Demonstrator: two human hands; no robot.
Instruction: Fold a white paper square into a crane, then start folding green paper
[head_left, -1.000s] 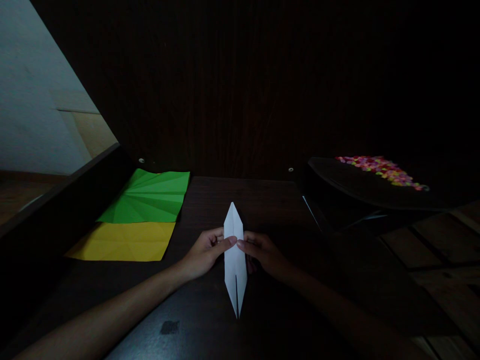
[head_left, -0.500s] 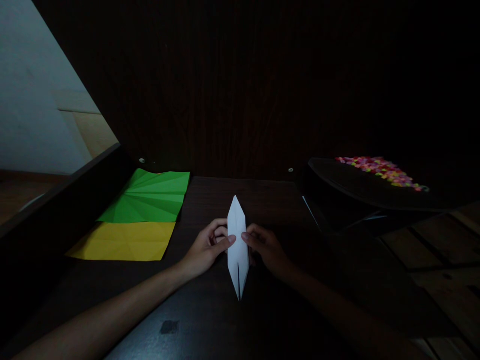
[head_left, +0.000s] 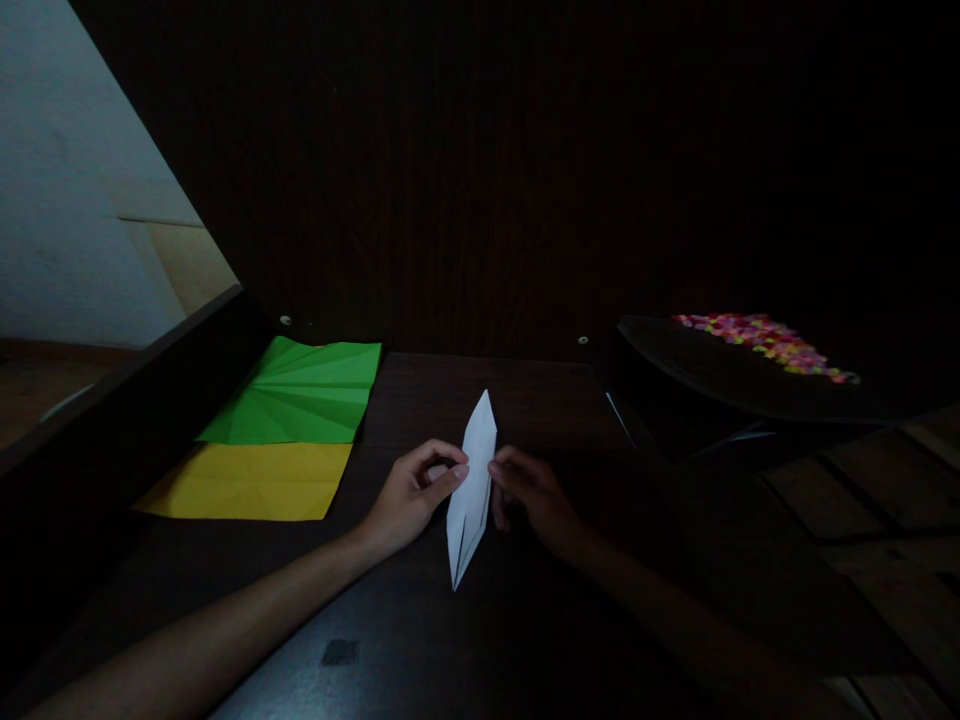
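Between my hands is a folded white paper (head_left: 474,480), long and narrow with pointed ends and a slit running up from its lower tip. It leans, its top toward the right. My left hand (head_left: 416,495) pinches its left edge between thumb and forefinger. On the other side, my right hand (head_left: 536,495) has thumb and curled forefinger at the right edge, pinching it; its lower fingers are partly in shadow.
Left on the dark wooden table (head_left: 352,640) lie a creased green sheet (head_left: 307,390) and a yellow sheet (head_left: 247,483) partly under it. A dark bag (head_left: 705,385) with colourful decoration sits at the right. A dark panel (head_left: 420,180) rises behind.
The folded paper has tilted, its top moving right and its lower tip left. Both hands stay at its sides, with the left forefinger now on the paper's edge.
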